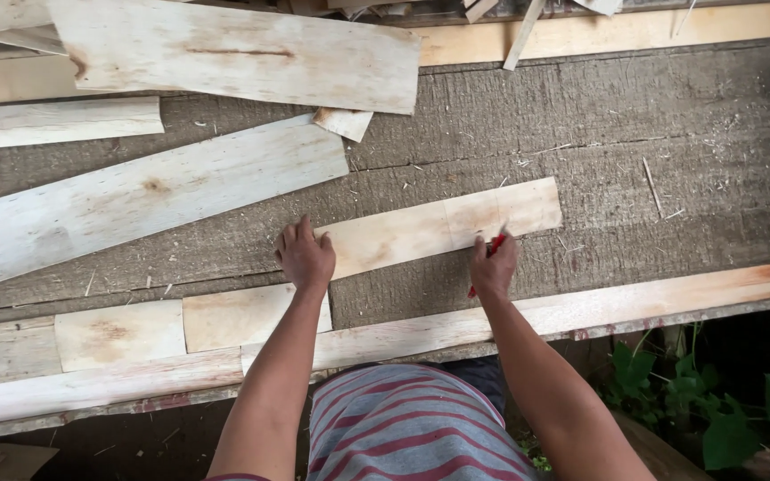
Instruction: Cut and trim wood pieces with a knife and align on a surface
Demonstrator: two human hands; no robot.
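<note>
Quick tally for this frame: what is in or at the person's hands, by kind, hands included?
Hands: 2 (left hand, right hand)
Red stick-like tool: 1, gripped in the right hand
Pale wood strip: 1, at the fingertips of both hands
Total: 4

Pale cream veneer strips (443,227) are showing tan blotches against the grey, grainy table (670,134). A red pencil (495,245) is peeking out, and the shirt (412,428) is showing grey and maroon stripes beside green leaves (724,401)

Loose veneer sheets (149,200) (pale, knotted) lie near green leaves (724,405)
</note>
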